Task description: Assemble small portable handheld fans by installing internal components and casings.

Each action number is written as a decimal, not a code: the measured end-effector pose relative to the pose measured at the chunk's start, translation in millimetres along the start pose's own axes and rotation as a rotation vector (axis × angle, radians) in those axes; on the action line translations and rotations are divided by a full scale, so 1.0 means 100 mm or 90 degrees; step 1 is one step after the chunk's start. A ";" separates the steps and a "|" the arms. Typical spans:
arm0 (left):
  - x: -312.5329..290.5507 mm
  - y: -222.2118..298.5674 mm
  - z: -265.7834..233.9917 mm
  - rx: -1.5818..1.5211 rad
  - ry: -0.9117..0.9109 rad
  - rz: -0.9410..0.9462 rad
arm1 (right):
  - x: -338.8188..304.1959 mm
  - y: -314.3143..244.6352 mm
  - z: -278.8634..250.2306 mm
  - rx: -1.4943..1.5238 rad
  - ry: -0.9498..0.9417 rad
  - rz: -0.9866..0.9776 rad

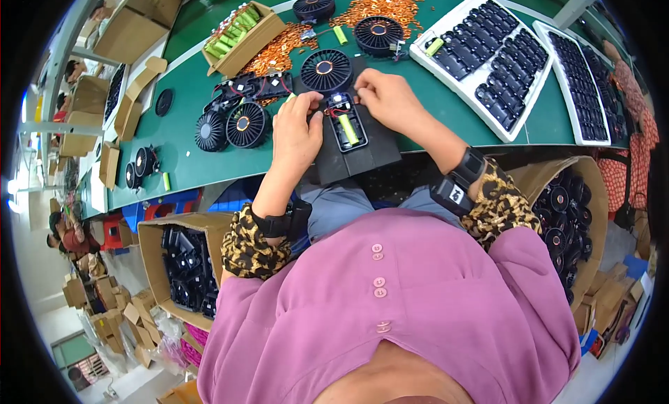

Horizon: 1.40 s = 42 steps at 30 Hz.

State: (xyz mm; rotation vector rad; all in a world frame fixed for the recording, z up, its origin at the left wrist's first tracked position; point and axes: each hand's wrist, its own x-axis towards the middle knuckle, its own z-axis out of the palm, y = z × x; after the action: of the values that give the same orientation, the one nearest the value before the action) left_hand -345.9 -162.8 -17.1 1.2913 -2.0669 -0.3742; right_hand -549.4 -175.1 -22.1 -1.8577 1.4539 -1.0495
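Centrally, 1 open black housing [354, 147], lying on a dark board [355, 165] at the near edge of the green counter [226, 163], between my 2 hands. Contents: 1 green cell [348, 129] and red wires [341, 112]. Left hand [298, 128]: fingers bent, thumb beside the housing; whether they grip anything, I cannot tell. Right hand [387, 97]: fingers curled in near the wires; a pinch on them cannot be confirmed. Just beyond: 1 black fan [326, 71]. Likely faults: a wire tearing loose, should my fingers draw it too hard; a wire trapped at the rim, if looped too high; the housing sliding off the board, if I press without steadying it.
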 end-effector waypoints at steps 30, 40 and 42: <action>-0.15 -0.13 0.21 -0.104 0.213 0.078 | -0.14 -0.06 -0.15 -0.331 -0.066 -0.265; -0.22 -0.08 0.23 -0.125 0.231 0.066 | -0.02 -0.06 -0.08 0.015 -0.053 -0.026; -0.24 -0.07 0.21 -0.110 0.225 0.071 | -0.06 -0.03 -0.02 0.056 -0.037 0.012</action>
State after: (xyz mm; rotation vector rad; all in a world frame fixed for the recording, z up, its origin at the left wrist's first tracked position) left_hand -348.3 -147.2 -46.0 1.0500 -1.7578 -0.2482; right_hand -550.5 -168.4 -20.2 -1.7952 1.3678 -1.0253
